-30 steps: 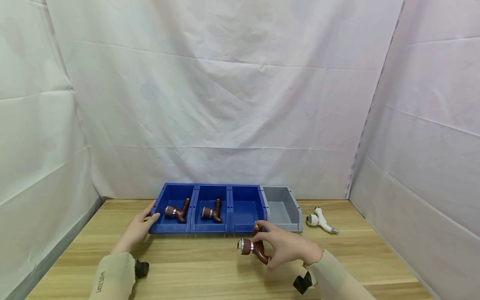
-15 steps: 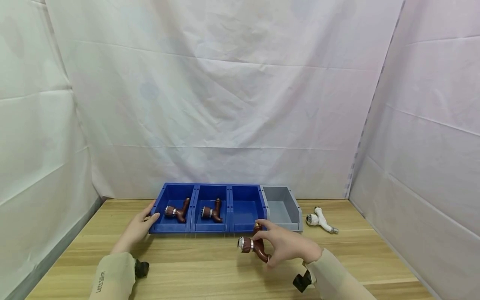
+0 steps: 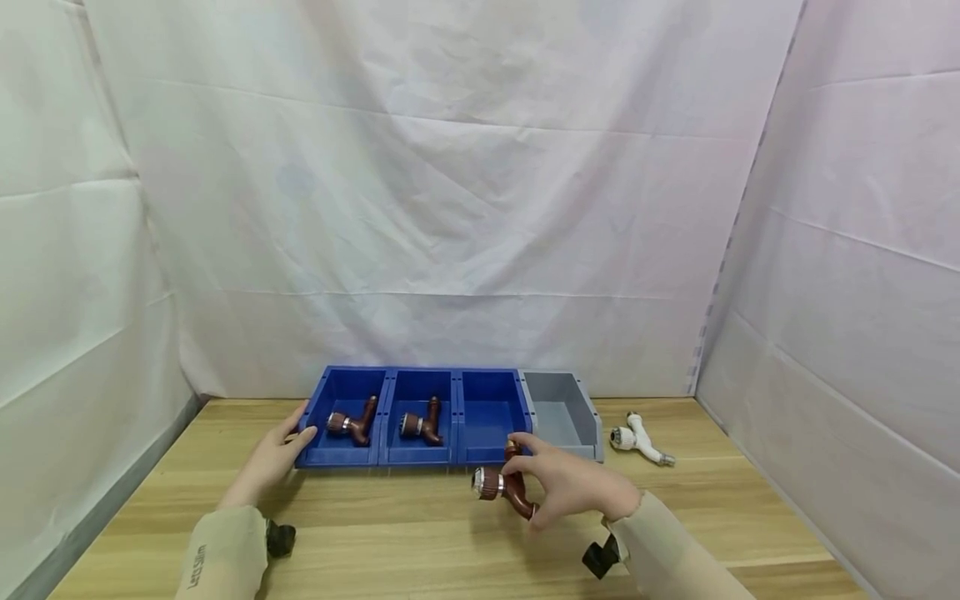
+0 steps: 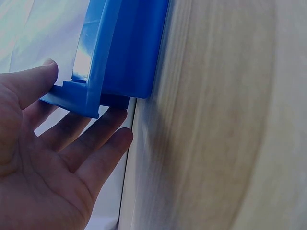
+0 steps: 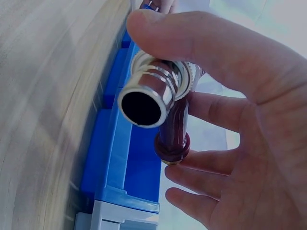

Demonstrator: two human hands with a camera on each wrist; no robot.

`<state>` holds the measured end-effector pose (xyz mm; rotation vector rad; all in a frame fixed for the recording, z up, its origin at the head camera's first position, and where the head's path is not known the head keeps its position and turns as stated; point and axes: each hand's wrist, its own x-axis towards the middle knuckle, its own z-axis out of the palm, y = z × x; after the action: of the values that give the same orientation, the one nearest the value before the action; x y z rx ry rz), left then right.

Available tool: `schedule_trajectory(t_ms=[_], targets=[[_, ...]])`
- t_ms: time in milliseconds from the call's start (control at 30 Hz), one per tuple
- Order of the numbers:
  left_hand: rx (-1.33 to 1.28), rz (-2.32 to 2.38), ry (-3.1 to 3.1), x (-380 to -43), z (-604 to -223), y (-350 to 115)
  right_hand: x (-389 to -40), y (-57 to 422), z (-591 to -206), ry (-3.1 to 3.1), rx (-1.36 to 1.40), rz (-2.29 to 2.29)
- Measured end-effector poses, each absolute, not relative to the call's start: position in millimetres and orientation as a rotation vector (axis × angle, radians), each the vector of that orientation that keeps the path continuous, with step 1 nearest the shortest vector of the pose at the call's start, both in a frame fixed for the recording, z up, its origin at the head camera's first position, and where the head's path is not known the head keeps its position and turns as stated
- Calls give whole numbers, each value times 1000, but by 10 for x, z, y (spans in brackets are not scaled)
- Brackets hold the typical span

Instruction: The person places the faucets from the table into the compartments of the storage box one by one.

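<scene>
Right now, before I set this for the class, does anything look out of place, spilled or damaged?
The white tap stands out mildly: it lies loose on the table, right of the grey bin, while two brown taps lie in blue bins. No spill or damage shows.

Head view: high, widest, facing forward-down, white curtain at 12 o'clock. Left wrist view: close, facing left hand, blue bin row at 11. Right: close, facing right hand, same row 7-to-12.
</scene>
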<state>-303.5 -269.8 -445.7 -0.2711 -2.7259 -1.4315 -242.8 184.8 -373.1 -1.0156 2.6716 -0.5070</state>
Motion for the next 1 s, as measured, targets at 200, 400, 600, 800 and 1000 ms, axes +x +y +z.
schedule_trajectory(t_ms=[200, 400, 600, 800, 1000], targets=[[-276, -1437, -2718, -3010, -4502, -2721, -2439, 1840, -3724, 2701, -1035, -469], [-281, -1447, -2720, -3000, -4520, -2698, -2440, 1844, -3709, 2722, -992, -487], [-291, -1432, -2700, -3054, -4462, -2680, -2469, 1848, -3692, 2739, -997, -490], [-289, -1456, -2696, -3056, -4450, -2672, -2485, 1848, -3685, 2738, -1005, -500], [-271, -1459, -2704, -3044, -4459, -2685, -2513, 1816, -3674, 2725, -1007, -482]])
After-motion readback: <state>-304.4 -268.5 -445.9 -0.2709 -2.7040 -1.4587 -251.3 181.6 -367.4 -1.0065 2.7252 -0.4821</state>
